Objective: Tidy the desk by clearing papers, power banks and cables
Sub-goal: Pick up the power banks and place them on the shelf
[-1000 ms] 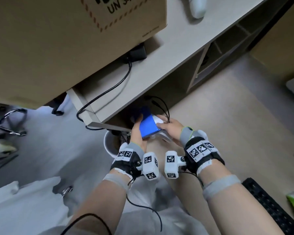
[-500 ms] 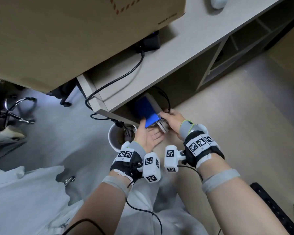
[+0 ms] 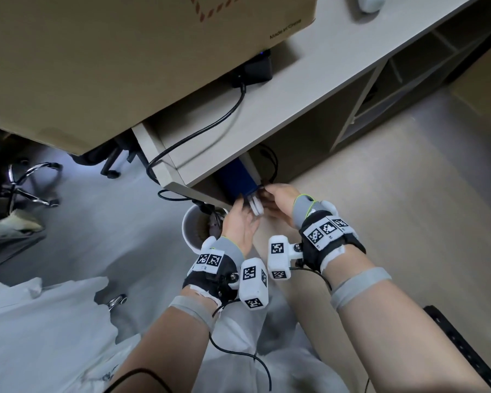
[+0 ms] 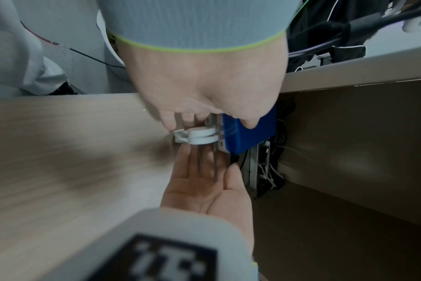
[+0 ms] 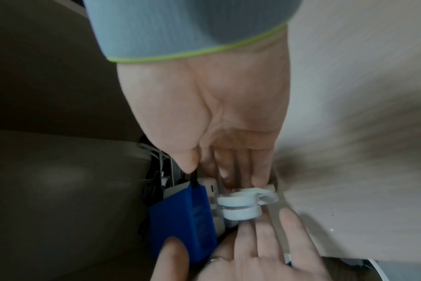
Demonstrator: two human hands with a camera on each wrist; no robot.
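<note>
A blue power bank (image 3: 238,180) is stacked with light-coloured ones, with two white round discs (image 3: 255,205) at its near end. The stack sits half under the front edge of the desk (image 3: 309,89). My right hand (image 3: 278,199) holds it, thumb on the blue power bank (image 4: 250,136) and fingers on the far side by the discs (image 4: 199,136). My left hand (image 3: 241,222) is flat, palm up, its straight fingertips touching the discs (image 5: 240,207) from below. Black cables (image 3: 272,165) hang behind the stack.
A large cardboard box (image 3: 125,66) fills the desk top, with a black adapter (image 3: 255,69) and its cable (image 3: 210,126) beside it. A white bin (image 3: 193,228) stands under the desk corner. Open shelves (image 3: 394,66) are to the right, a chair base (image 3: 31,182) to the left.
The stack has gone further in under the desk edge. My left hand let go of the blue power bank and now lies flat under the discs. My right hand kept its hold.
</note>
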